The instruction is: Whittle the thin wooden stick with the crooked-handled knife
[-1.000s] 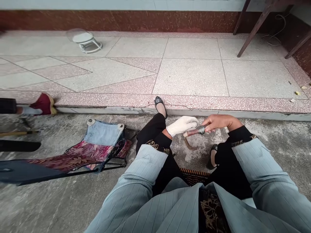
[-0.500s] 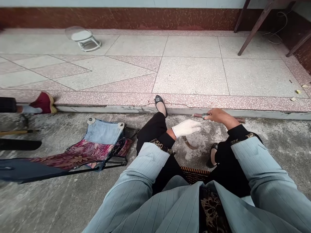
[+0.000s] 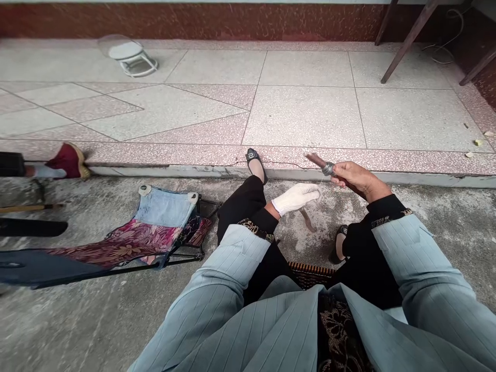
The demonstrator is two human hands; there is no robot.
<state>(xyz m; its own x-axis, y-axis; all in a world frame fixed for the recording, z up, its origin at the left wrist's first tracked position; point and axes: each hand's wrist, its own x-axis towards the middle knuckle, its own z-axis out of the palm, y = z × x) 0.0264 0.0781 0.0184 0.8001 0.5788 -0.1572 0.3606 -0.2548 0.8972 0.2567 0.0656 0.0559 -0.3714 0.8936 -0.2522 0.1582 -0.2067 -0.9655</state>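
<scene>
My right hand, bare, is closed round a brown wooden stick. The stick slants up to the left, and its rear part is mostly hidden by the hand. Just ahead of the fingers, a grey wire coil is wound about the stick. From the coil, a thin strand of wire runs down to my left hand, which wears a white knitted glove and has its fingers pinched together on the strand. Below the glove shows a curved brown piece; whether it lies on the ground or hangs from the hand I cannot tell.
A folding chair with denim and floral cloth stands at left. Beyond it are another person's red shoe and a dark long blade-like thing. A raised tiled step runs ahead, bearing a white stool and wooden legs.
The stick has turned from nearly level to slanting, its front end raised. My left hand's fingers have drawn together, and the strand between the hands now shows.
</scene>
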